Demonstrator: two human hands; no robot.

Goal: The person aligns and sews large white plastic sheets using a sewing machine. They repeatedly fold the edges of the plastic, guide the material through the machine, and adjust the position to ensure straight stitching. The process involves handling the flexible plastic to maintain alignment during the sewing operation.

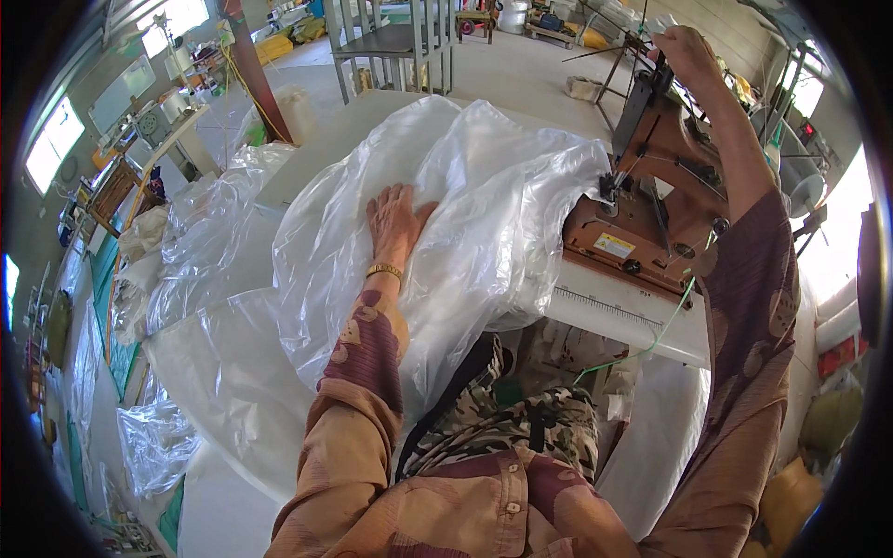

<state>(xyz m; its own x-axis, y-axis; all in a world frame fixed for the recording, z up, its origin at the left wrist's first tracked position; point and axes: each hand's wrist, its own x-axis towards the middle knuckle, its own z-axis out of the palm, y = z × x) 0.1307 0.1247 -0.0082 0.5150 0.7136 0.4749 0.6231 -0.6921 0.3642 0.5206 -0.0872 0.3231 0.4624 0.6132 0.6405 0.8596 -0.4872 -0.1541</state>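
My left hand (398, 223) lies flat, fingers stretched, on a large crumpled sheet of clear plastic film (502, 177) spread over the table. The film's right edge reaches under the needle area of a brown industrial sewing machine (642, 200). High at the right, my right hand (690, 58) is raised beside the top of the machine's black upright part (644, 102). Its fingers are curled closed, and what they hold is hidden. A green thread (672, 321) hangs from the machine down towards my lap.
A ruler strip (595, 305) runs along the table's front edge. More clear film and white sheeting (223, 344) hang at the left. Beyond the table stand a grey metal frame chair (386, 42) and a red-brown post (256, 74).
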